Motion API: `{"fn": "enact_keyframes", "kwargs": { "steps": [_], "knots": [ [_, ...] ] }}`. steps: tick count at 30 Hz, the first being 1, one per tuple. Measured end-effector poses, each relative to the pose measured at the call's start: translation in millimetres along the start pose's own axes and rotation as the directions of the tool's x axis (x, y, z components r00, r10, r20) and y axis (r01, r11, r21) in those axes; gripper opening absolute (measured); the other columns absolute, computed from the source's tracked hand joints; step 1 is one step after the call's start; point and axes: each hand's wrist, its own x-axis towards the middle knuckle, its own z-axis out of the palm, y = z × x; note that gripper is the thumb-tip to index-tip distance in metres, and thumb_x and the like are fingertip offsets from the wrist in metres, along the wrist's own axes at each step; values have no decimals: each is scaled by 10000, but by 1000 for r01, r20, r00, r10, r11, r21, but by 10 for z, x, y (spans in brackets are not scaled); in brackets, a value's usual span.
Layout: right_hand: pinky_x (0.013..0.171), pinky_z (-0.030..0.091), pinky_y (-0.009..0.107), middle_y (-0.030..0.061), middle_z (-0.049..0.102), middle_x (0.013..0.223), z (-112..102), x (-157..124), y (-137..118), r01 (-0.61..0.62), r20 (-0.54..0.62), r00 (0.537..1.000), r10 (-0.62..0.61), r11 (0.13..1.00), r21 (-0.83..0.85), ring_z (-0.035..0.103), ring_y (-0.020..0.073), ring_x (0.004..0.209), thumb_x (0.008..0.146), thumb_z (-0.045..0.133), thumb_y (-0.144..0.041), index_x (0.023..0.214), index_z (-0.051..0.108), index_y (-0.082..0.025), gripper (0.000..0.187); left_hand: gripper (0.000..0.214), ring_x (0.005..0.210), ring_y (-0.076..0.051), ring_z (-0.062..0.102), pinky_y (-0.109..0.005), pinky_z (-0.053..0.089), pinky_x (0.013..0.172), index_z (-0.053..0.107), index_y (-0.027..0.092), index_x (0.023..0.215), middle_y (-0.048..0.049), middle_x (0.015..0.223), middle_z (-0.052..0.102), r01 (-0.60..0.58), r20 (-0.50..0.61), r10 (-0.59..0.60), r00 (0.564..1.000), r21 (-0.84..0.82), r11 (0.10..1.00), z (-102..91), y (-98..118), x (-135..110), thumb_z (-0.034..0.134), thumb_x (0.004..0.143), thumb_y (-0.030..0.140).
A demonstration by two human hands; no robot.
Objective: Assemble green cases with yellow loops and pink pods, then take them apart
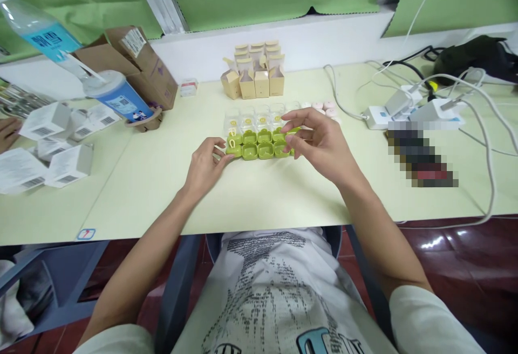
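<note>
Two rows of small green cases (259,144) with clear lids lie open on the pale table (259,192), some with yellow parts inside. My left hand (206,164) rests at the left end of the rows, fingertips curled against the end case. My right hand (318,143) hovers over the right end, fingers bent and pinched on the rightmost green case. Behind the rows stand several small tan cartons (257,70) and a few pink round pieces (326,107).
An open brown cardboard box (133,60) and a blue-labelled bottle (117,97) stand at the left, with white barcode boxes (60,149) and another person's hand (8,133). A white power strip with cables (408,112) and a black bag (473,57) lie at the right.
</note>
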Motion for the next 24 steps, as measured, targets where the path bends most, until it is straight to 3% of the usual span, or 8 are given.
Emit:
{"fn": "enact_keyframes", "kwargs": {
  "steps": [7, 11, 14, 18, 21, 24],
  "knots": [
    [601, 588, 303, 21, 759, 1110, 0, 6, 15, 25, -5, 1000, -25, 999, -27, 730, 146, 746, 926, 847, -302, 1177, 749, -283, 270, 317, 940, -199, 750, -325, 626, 757, 632, 219, 1235, -89, 1236, 767, 15, 9, -15, 1000, 29, 999, 1, -11, -23, 824, 995, 292],
    [588, 585, 300, 26, 764, 1109, -6, 10, 33, 27, -7, 1000, -28, 999, -25, 729, 151, 748, 928, 860, -318, 1163, 756, -280, 260, 252, 1112, -286, 702, -445, 613, 971, 683, 259, 1176, -97, 1189, 778, -139, -28, 144, 989, 145, 980, -84, 58, 80, 745, 1064, 476],
    [582, 581, 303, 33, 768, 1094, -12, 9, 34, 14, -4, 1000, -14, 1000, -23, 738, 162, 748, 919, 869, -304, 1147, 765, -276, 253, 210, 1269, -335, 631, -501, 557, 1101, 715, 274, 1204, -85, 1198, 792, -281, 120, 264, 957, 158, 947, -71, 181, 306, 777, 1021, 358],
    [592, 586, 301, 27, 773, 1083, -34, 7, 15, 13, -24, 1000, -13, 1000, -21, 740, 159, 749, 913, 866, -285, 1122, 771, -273, 230, 462, 1358, -391, 585, -547, 505, 1113, 704, 235, 1316, -92, 1111, 790, -337, 294, 275, 915, 188, 922, 123, 321, 603, 825, 882, 137],
    [582, 591, 302, 27, 781, 1083, -46, 5, 13, 17, -35, 999, -17, 1000, -15, 738, 161, 746, 908, 875, -295, 1112, 776, -275, 228, 452, 1310, -387, 607, -546, 501, 1093, 699, 240, 1314, -69, 995, 780, -296, 299, 228, 927, 204, 933, 285, 359, 687, 790, 892, 106],
    [579, 586, 303, 31, 781, 1074, -50, -2, 12, 10, -45, 999, -11, 1000, -22, 748, 173, 766, 899, 883, -277, 1106, 782, -276, 231, 425, 1252, -365, 628, -526, 509, 1076, 700, 256, 1286, -47, 947, 763, -256, 253, 205, 945, 184, 949, 292, 413, 655, 756, 904, 79]
  ]
}}
